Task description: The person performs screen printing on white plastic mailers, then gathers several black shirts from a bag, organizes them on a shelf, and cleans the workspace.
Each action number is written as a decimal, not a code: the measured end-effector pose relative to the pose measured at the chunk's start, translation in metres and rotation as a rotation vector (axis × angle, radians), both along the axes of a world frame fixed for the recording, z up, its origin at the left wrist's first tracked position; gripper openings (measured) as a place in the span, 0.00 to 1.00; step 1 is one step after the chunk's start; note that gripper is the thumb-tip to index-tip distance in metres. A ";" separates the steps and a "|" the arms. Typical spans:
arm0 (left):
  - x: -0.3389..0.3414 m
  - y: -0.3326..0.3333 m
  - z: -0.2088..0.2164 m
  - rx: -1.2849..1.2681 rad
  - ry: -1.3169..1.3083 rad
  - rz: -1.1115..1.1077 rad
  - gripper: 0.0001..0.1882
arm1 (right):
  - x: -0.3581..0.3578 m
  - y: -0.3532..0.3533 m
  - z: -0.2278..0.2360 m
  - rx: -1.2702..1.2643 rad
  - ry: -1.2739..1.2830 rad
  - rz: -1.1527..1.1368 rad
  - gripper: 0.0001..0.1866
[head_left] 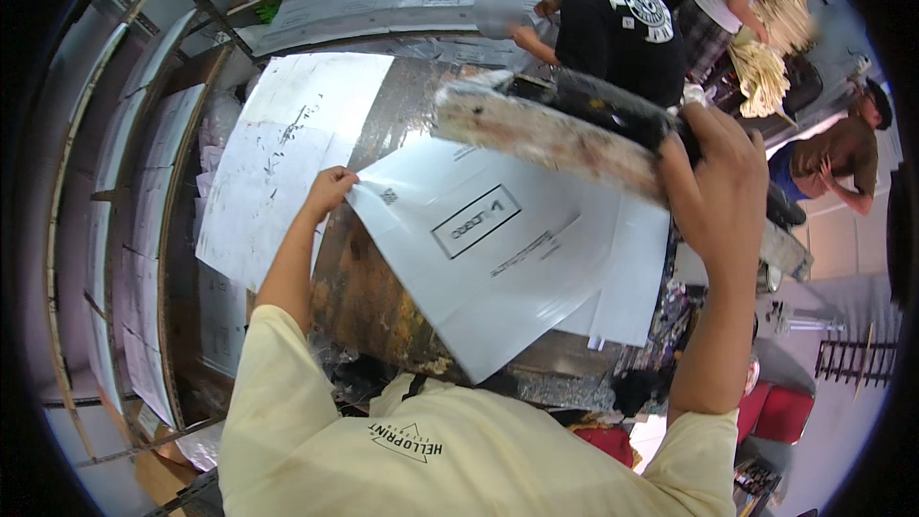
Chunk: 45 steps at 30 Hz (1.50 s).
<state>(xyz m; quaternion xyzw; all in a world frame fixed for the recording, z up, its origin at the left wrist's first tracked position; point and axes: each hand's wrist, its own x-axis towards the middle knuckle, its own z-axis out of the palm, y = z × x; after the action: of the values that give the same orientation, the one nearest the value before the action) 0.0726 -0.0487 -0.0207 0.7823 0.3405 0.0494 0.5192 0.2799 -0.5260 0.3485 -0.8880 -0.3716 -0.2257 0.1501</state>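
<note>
My left hand [331,191] is closed in a pinch on the upper left corner of a white plastic mailing bag [402,258]. A boxed logo and small lines of black print mark the bag, which lies slantwise on a stained worktable [359,282]. At the right, my right hand [716,177] is wrapped round a worn wooden frame [565,142], which looks like a printing screen. The frame is tilted up above the bag's far edge and hides part of it. Another white sheet [627,278] lies at the bag's right side.
A large white sheet with black smudges [287,153] covers the table's left part. Racks [153,258] with flat white bags stand at left and behind. A co-worker in a black shirt [617,29] is across the table; other people are at the far right. A red chair [780,412] stands lower right.
</note>
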 end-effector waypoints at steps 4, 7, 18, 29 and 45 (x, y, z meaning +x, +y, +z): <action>0.028 0.082 0.010 0.293 0.108 -0.058 0.11 | 0.001 0.003 0.007 -0.092 0.068 -0.022 0.18; 0.042 0.148 0.009 0.653 0.154 -0.176 0.13 | -0.001 0.004 0.011 -0.090 0.080 0.002 0.20; 0.102 0.060 0.022 1.324 0.298 0.206 0.30 | 0.007 0.009 0.016 -0.150 0.094 0.003 0.21; -0.029 -0.220 0.008 0.758 0.239 -0.192 0.53 | -0.007 -0.001 0.001 -0.095 0.048 0.021 0.21; -0.116 -0.151 -0.022 0.800 0.633 -0.117 0.55 | -0.042 -0.011 -0.023 -0.003 0.005 0.045 0.17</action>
<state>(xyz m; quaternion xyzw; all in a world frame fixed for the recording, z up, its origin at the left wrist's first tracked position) -0.0432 -0.1997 -0.0431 0.9141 0.3913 -0.0927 0.0524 0.2382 -0.5373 0.3254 -0.8801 -0.3914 -0.2194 0.1550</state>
